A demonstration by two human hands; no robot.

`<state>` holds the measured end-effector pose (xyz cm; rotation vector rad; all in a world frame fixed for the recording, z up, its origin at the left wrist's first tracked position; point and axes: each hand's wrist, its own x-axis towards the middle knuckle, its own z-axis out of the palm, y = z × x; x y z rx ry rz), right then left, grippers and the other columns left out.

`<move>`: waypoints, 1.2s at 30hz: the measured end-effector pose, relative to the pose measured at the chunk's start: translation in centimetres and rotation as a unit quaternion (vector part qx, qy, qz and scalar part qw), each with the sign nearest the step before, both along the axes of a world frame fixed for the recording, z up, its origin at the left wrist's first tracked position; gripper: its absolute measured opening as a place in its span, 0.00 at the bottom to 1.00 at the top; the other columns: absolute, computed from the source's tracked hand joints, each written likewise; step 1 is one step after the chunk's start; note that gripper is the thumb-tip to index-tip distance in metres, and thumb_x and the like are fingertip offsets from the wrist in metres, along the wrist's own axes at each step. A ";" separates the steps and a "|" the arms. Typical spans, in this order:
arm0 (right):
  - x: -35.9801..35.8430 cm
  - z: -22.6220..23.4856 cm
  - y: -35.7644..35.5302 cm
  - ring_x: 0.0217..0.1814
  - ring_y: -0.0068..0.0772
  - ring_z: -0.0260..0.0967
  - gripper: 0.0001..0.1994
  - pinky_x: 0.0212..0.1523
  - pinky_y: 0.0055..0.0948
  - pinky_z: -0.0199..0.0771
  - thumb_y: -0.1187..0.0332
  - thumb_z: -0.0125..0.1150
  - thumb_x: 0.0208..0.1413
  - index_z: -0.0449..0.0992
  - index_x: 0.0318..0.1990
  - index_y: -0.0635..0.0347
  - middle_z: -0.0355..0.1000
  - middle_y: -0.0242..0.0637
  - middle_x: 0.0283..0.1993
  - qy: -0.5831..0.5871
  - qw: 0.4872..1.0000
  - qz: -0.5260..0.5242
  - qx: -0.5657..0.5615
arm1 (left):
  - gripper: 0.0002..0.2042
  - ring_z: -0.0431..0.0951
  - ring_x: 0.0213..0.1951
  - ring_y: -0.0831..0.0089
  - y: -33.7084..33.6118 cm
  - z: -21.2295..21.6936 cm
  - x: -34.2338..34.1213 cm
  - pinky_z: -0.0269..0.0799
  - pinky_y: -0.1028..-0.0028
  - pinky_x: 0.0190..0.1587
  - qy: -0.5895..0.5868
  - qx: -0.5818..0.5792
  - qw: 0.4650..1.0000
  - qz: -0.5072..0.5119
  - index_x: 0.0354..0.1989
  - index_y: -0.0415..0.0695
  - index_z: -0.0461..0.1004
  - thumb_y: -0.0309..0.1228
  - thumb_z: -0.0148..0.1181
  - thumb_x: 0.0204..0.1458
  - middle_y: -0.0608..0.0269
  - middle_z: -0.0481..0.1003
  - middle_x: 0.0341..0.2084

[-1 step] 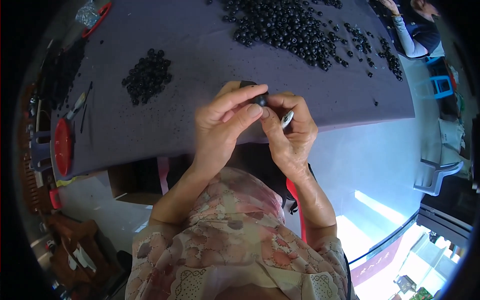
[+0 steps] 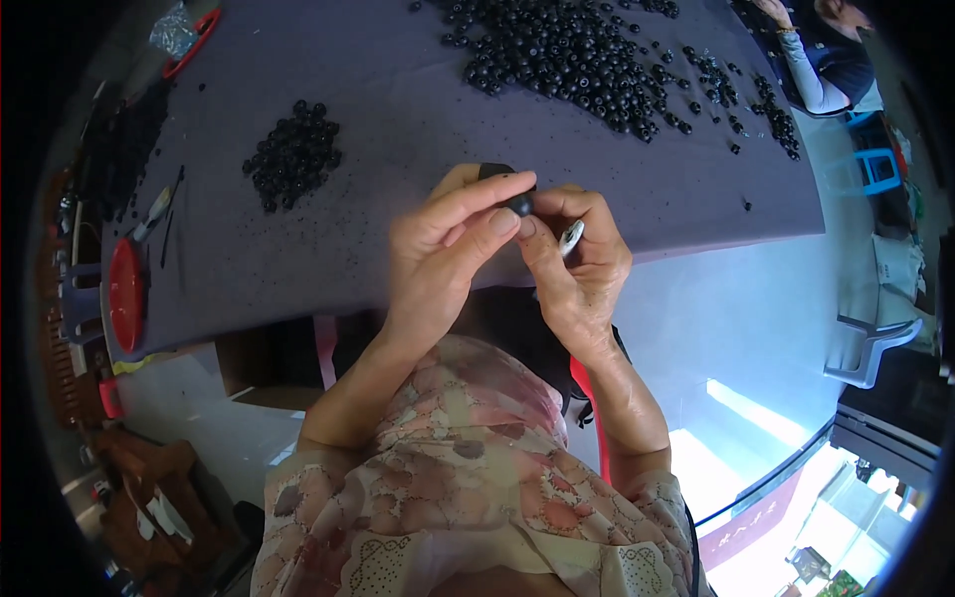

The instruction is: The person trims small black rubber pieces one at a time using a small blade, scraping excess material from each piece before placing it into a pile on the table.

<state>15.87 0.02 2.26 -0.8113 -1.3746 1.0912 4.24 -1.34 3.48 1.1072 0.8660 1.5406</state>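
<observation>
Black round bead, probably light, hard and slippery, best held by its sides, sat pinched in your left hand above the purple-clothed bench; your right hand gripped a silver-white tool.

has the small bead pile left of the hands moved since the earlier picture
No, the small pile sits in the same place against the red dish.

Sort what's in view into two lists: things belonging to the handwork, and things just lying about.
Handwork:
- black bead at the fingertips of the left hand and right hand
- pale-ended item in the right hand
- probably both black bead heaps

Apparently lying about:
- red dish
- brush
- blue stool
- grey chair
</observation>
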 end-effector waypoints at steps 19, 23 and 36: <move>1.2 0.4 1.0 0.21 0.13 0.53 0.06 0.20 0.13 0.54 0.71 0.47 0.53 0.64 0.35 0.64 0.65 0.33 0.25 0.041 0.983 0.116 -0.137 | 0.11 0.68 0.31 0.81 0.2 -1.1 -1.6 0.66 0.84 0.36 -0.036 0.004 0.999 -0.019 0.37 0.35 0.71 0.15 0.52 0.43 0.64 0.68 0.32; 1.0 0.6 1.0 0.20 0.12 0.53 0.04 0.19 0.12 0.53 0.72 0.47 0.53 0.66 0.33 0.64 0.66 0.32 0.24 0.024 0.990 0.093 -0.099 | 0.13 0.67 0.31 0.82 0.4 -1.4 -1.5 0.65 0.85 0.36 -0.080 0.005 0.996 -0.031 0.38 0.36 0.69 0.15 0.53 0.42 0.65 0.68 0.31; 0.9 0.8 0.6 0.26 0.13 0.61 0.04 0.21 0.11 0.57 0.75 0.51 0.51 0.67 0.33 0.65 0.68 0.33 0.27 0.012 0.995 0.081 -0.062 | 0.13 0.70 0.31 0.79 0.2 -1.5 -1.2 0.67 0.83 0.35 -0.085 0.003 0.996 -0.033 0.38 0.36 0.67 0.15 0.54 0.42 0.62 0.70 0.28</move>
